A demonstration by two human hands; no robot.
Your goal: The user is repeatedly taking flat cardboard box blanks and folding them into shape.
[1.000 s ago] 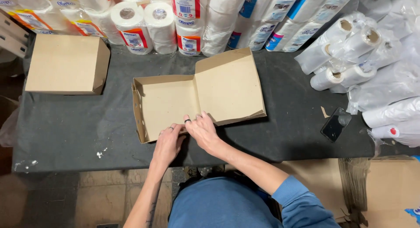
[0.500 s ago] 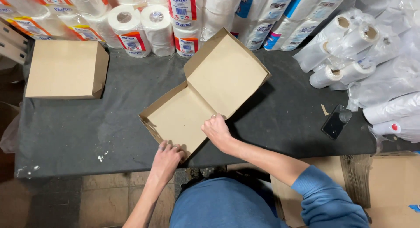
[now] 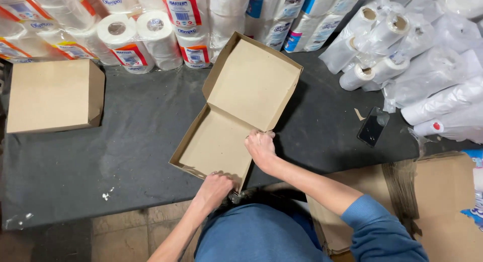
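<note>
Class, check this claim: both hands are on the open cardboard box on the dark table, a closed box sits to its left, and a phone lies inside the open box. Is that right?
Not quite. The head view shows the phone lying on the table, right of the open box, not inside it. The rest holds: the left hand and right hand are on the open box, and the closed box sits to its left.

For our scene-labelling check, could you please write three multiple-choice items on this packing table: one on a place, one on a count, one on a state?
1. Where does the phone lie?
A. right of the open box
B. inside it
C. on the shut box

2. How many brown boxes are on the table?
A. one
B. two
C. four

3. The box under the left hand and right hand is:
A. taped shut
B. crushed flat
C. open, lid raised

Answers: 1 A, the phone lies on bare table right of it; 2 B, one open, one shut; 3 C, lid tilted back.
</note>
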